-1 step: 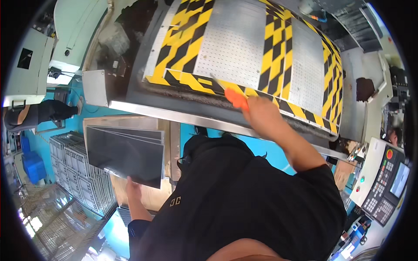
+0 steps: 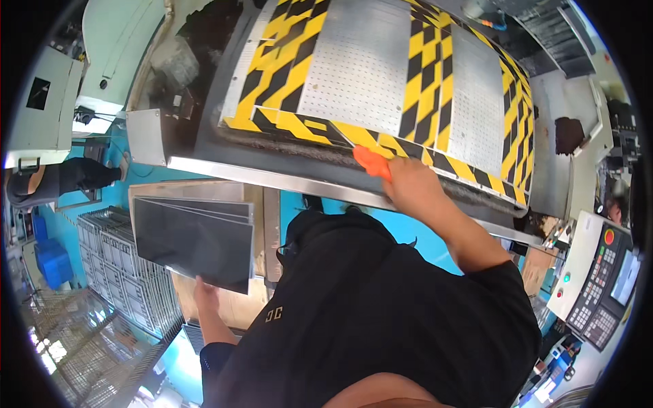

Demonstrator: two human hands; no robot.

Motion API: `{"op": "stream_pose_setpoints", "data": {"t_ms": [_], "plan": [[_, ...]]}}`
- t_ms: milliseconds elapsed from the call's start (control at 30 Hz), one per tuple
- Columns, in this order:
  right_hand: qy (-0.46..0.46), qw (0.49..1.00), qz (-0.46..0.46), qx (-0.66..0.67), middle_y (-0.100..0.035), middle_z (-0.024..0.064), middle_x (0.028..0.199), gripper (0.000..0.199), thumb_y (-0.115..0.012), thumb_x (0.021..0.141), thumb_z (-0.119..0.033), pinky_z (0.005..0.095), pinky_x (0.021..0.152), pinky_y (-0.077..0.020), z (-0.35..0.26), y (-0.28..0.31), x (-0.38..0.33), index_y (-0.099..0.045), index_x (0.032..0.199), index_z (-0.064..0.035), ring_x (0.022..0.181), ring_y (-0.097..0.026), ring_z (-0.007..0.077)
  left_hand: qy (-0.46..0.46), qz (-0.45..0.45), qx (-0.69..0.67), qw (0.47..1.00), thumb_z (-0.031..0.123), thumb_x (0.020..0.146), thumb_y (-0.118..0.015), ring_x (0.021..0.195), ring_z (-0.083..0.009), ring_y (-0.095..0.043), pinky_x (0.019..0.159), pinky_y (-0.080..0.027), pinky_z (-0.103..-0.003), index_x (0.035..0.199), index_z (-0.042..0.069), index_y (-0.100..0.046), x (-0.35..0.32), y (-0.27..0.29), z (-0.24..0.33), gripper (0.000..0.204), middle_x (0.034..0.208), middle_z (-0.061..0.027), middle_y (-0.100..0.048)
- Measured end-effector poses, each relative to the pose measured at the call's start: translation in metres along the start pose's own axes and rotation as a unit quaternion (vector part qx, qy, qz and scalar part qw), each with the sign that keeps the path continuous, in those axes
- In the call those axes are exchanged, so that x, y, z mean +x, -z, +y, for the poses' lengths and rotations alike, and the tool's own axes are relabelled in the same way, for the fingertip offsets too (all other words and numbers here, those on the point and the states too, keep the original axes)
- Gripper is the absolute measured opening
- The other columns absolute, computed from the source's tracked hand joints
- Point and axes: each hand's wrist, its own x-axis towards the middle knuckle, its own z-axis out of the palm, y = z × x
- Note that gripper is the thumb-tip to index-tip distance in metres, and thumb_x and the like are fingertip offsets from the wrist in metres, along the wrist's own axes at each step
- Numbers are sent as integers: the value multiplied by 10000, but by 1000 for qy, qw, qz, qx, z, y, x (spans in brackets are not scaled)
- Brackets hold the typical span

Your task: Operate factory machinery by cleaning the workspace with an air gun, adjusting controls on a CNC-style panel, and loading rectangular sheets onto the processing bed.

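Observation:
My right hand (image 2: 416, 185) is closed around an orange tool (image 2: 371, 162) with a thin metal tip, held over the near edge of a metal bed; its exact kind is unclear. Yellow-and-black striped tape (image 2: 292, 121) frames the bed's perforated metal plate (image 2: 357, 81). On the left, several dark flat rectangular sheets (image 2: 194, 238) lie slightly fanned above a wooden board (image 2: 235, 302). My left hand (image 2: 207, 296) is at the sheets' lower edge, one digit touching it. Its other fingers are hidden, so I cannot tell whether it grips them.
A metal rail (image 2: 279, 182) runs along the machine's front. Grey wire crates (image 2: 126, 272) stand at the left, near a blue bin (image 2: 53, 260). At the right is a control panel (image 2: 598, 282) with buttons and a screen. A person in dark clothes (image 2: 64, 178) is at far left.
My right hand has moved slightly to the right and nearer to me with the orange tool. My left hand and the dark sheets show hardly any shift.

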Motion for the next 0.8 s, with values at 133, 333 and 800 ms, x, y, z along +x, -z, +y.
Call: {"op": "stream_pose_setpoints", "data": {"t_ms": [133,333,800], "plan": [[-125,992,-24,2,-638,210,848,264,-596,886,-278,494,723,-506,68,5,-73,-562,909,-17,827,-632,392,-101,-42,-50,993,282,988,-538,1133,-211,-544,948,-467,-338,1164,20,-565,-12,-14,7,317,1205,-87,-591],[-102,995,5,-12,-655,252,898,361,-514,936,-359,524,724,-501,68,1,-85,-568,921,-3,819,-646,425,-264,-136,-104,949,103,968,-550,984,-184,-634,843,-536,-307,1169,77,-577,-90,-42,32,204,1123,-63,-648],[381,881,-211,185,-599,165,759,432,-699,816,-454,428,669,-487,-35,33,-171,-638,878,-31,748,-614,352,-91,-542,-172,818,400,1000,-357,636,-168,-461,613,-387,-308,1399,-11,-379,-247,-195,-52,573,789,-86,-514]]}}
